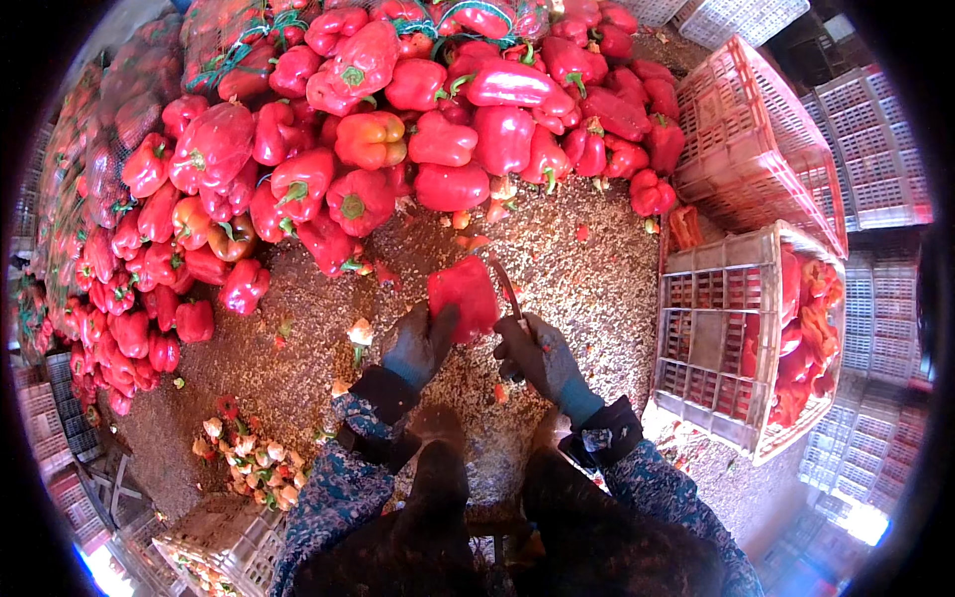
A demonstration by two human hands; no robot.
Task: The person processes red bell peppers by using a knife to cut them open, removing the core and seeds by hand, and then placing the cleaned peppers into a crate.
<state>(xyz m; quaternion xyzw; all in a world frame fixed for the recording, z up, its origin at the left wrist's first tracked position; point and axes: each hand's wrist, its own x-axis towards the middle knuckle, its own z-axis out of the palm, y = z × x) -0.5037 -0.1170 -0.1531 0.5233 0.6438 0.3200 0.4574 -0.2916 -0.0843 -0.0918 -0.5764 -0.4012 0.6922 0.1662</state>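
Observation:
My left hand [420, 345], in a grey-blue glove, grips a red bell pepper [464, 298] by its lower left side. The pepper has a broad, flat-looking face, and no stem shows on it. In my right hand [543, 359], gloved alike, is a thin curved knife [507, 288]. Its dark blade points up and away from me, close along the pepper's right edge. I cannot tell whether blade and pepper touch. Both hands are above the seed-strewn floor, just beyond my knees. A large heap of whole red peppers [445, 137] lies ahead and to the left.
At right, a pale crate [708, 343] tipped toward the right holds red pepper pieces [802, 333]. Behind it stands a pink crate [734, 129]. Cut-out cores [261, 466] lie at lower left beside another crate [221, 537]. Netted sacks [119, 109] and stacked crates [870, 149] line the sides.

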